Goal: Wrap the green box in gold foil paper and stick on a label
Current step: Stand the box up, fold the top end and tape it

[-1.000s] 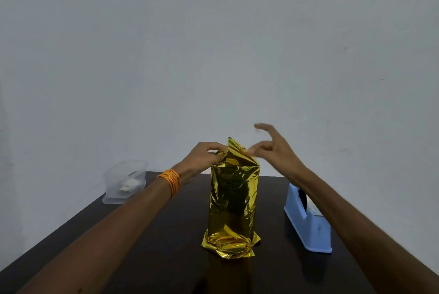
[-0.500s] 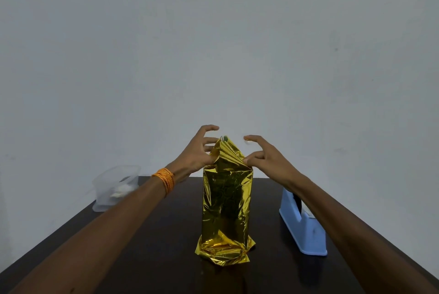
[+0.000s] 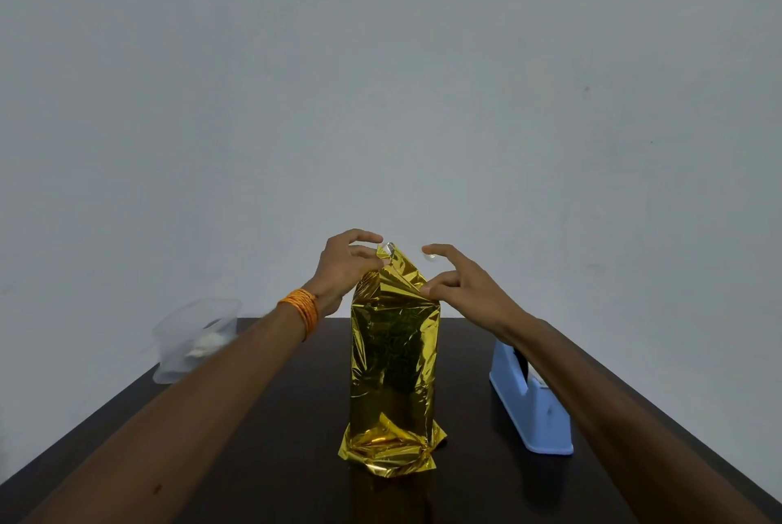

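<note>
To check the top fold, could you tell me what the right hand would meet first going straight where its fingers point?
Probably the peak of the gold foil, then the left hand beyond it; the right hand points leftward, though depth is unclear.

A dark glossy table (image 3: pixel 262 460) stands against a plain pale grey wall (image 3: pixel 381 79), dimly lit.

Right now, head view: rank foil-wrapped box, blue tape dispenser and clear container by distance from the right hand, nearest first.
From the right hand:
1. foil-wrapped box: centre, the hand touches its top fold.
2. blue tape dispenser: right side, below the forearm.
3. clear container: far left corner.
</note>
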Demonstrator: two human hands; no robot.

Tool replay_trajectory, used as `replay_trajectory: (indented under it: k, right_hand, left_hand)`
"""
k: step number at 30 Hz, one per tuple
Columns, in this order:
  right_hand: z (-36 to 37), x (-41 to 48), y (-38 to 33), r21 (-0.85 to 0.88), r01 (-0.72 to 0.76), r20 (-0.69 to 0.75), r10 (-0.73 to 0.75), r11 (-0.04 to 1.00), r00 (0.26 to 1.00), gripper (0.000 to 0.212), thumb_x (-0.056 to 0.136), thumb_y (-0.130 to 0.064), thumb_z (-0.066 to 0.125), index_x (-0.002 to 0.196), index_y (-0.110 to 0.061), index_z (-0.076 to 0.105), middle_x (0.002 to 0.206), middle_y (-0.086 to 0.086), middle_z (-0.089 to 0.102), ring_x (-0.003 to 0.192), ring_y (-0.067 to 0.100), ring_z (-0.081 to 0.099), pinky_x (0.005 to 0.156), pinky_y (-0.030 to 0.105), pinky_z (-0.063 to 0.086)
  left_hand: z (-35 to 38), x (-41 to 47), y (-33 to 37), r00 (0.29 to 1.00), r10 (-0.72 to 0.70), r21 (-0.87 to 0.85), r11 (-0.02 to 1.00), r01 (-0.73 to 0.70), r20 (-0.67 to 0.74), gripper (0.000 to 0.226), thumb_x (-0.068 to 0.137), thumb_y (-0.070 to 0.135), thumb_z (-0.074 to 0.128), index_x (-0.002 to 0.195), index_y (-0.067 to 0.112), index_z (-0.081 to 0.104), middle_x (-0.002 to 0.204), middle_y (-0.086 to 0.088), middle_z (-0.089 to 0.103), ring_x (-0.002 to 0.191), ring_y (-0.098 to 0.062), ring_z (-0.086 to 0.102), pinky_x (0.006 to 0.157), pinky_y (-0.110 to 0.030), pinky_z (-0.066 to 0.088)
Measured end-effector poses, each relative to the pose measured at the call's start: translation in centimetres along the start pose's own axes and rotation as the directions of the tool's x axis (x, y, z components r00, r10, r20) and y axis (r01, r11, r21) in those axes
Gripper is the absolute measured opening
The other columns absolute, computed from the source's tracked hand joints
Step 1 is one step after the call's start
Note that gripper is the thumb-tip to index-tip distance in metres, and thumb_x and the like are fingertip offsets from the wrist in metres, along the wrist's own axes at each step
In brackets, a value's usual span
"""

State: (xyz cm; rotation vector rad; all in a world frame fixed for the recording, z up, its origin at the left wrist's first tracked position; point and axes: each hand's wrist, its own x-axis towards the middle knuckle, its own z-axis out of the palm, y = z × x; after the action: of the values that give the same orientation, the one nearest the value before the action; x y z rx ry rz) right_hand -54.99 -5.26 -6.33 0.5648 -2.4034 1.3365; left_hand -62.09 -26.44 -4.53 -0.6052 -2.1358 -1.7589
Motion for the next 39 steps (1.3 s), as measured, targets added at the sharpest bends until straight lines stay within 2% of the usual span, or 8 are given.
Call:
replay_trajectory:
  k: [6, 14, 18, 20, 23, 26, 31, 39]
  right_hand:
    - [0.1, 0.0, 0.0, -0.008, 0.008, -0.004, -0.008, 1.0, 1.0, 0.055, 0.092, -0.024, 0.069, 0.141, -0.032, 0.045, 0.091, -0.004, 0.077, 0.1, 0.01, 0.069, 0.107, 0.043, 0.045]
    - [0.2, 0.2, 0.0, -0.024, 0.014, 0.001, -0.014, 1.0, 1.0, 0.057, 0.092, -0.024, 0.069, 0.142, -0.032, 0.043, 0.092, -0.004, 0.077, 0.099, 0.01, 0.07, 0.103, 0.039, 0.048]
    - [0.0, 0.4, -0.4, -0.048, 0.033, 0.035, -0.032, 0.998, 0.999, 0.061, 0.092, -0.018, 0.069, 0.145, -0.029, 0.041, 0.095, -0.002, 0.076, 0.099, 0.012, 0.069, 0.098, 0.031, 0.047]
    - [-0.1, 0.7, -0.6, -0.073, 0.051, 0.06, -0.046, 0.996, 0.997, 0.063, 0.091, -0.015, 0.069, 0.145, -0.029, 0.04, 0.095, -0.003, 0.075, 0.097, 0.01, 0.069, 0.092, 0.025, 0.047]
    - [0.1, 1.5, -0.7, -0.133, 0.066, 0.075, -0.057, 0.989, 0.996, 0.065, 0.089, -0.014, 0.07, 0.144, -0.031, 0.039, 0.101, -0.006, 0.074, 0.104, 0.012, 0.066, 0.094, 0.027, 0.046]
    - [0.2, 2.3, -0.9, -0.129, 0.036, 0.095, -0.023, 0.991, 0.995, 0.067, 0.088, -0.011, 0.069, 0.144, -0.031, 0.038, 0.107, -0.008, 0.074, 0.112, 0.011, 0.062, 0.098, 0.031, 0.043]
    - [0.7, 2.9, -0.7, -0.135, 0.015, 0.115, 0.0, 0.991, 0.993, 0.061, 0.092, -0.014, 0.065, 0.143, -0.032, 0.038, 0.103, -0.012, 0.073, 0.109, 0.006, 0.061, 0.104, 0.034, 0.038]
    - [0.4, 2.9, -0.2, -0.112, 0.031, 0.141, -0.015, 0.993, 0.99, 0.063, 0.093, -0.017, 0.067, 0.146, -0.033, 0.035, 0.109, -0.005, 0.074, 0.11, 0.009, 0.064, 0.096, 0.029, 0.046]
  left_hand:
    - [-0.1, 0.1, 0.9, 0.999, -0.045, -0.22, 0.974, 0.044, 0.001, 0.036, 0.085, -0.001, 0.069, 0.118, 0.012, 0.064, 0.11, -0.014, 0.071, 0.1, -0.027, 0.07, 0.073, -0.033, 0.058]
    - [0.3, 0.2, 2.1, 0.986, 0.16, -0.158, 0.974, -0.165, -0.046, 0.053, 0.08, 0.009, 0.079, 0.128, 0.017, 0.058, 0.116, -0.002, 0.066, 0.105, -0.012, 0.066, 0.084, -0.025, 0.057]
    - [0.0, -0.8, 0.5, 0.976, -0.013, -0.311, 0.949, -0.056, -0.217, 0.032, 0.093, 0.021, 0.067, 0.124, 0.015, 0.06, 0.124, -0.006, 0.062, 0.115, -0.02, 0.061, 0.095, -0.035, 0.053]
    - [-0.3, -1.7, -1.0, 0.972, -0.063, -0.236, 0.972, 0.007, -0.228, 0.025, 0.095, 0.016, 0.063, 0.119, 0.015, 0.062, 0.123, -0.007, 0.061, 0.116, -0.022, 0.059, 0.09, -0.034, 0.055]
    - [-0.9, -3.3, -2.3, 0.984, -0.046, -0.143, 0.99, 0.021, -0.173, 0.023, 0.091, 0.013, 0.067, 0.114, 0.014, 0.063, 0.119, -0.008, 0.062, 0.113, -0.021, 0.06, 0.079, -0.033, 0.057]
    - [-1.3, -3.9, -2.8, 0.997, -0.037, -0.11, 0.993, 0.03, -0.062, 0.013, 0.091, 0.013, 0.067, 0.105, 0.014, 0.067, 0.113, -0.008, 0.065, 0.109, -0.025, 0.063, 0.085, -0.044, 0.056]
    - [-1.6, -3.9, -2.5, 0.997, -0.05, -0.066, 0.996, 0.053, 0.055, 0.013, 0.094, 0.018, 0.063, 0.092, 0.025, 0.074, 0.103, -0.006, 0.068, 0.103, -0.024, 0.062, 0.088, -0.042, 0.051]
    - [-1.5, -3.5, -1.8, 0.968, -0.081, 0.119, 0.991, 0.054, 0.239, 0.027, 0.102, 0.019, 0.048, 0.105, 0.017, 0.075, 0.108, -0.003, 0.072, 0.103, -0.021, 0.065, 0.089, -0.039, 0.051]
